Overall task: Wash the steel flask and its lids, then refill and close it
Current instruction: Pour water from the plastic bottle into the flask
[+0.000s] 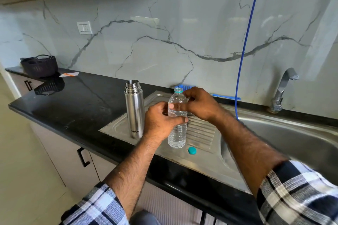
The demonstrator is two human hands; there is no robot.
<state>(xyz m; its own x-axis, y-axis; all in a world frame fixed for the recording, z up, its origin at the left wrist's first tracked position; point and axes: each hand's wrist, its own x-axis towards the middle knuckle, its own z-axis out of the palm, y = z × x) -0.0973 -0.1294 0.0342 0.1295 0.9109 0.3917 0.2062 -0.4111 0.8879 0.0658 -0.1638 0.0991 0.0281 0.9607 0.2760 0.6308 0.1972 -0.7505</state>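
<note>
The steel flask point(134, 109) stands upright and uncapped on the left part of the sink's drainboard point(203, 133). Right of it a clear plastic water bottle point(177, 133) stands open, holding water. My left hand point(161, 120) grips the bottle's middle from the left. My right hand point(199, 104) holds its upper part from the right, fingers curled round the shoulder. The bottle's teal cap point(192, 151) lies on the drainboard just right of the bottle's base. The flask's lids are not in view.
The steel sink basin point(292, 142) opens to the right, with a tap point(282, 89) behind it. A blue hose point(245, 42) hangs down the wall and a blue brush point(225, 96) lies behind the bottle. A dark basket point(39, 65) sits far left on the black counter point(73, 100).
</note>
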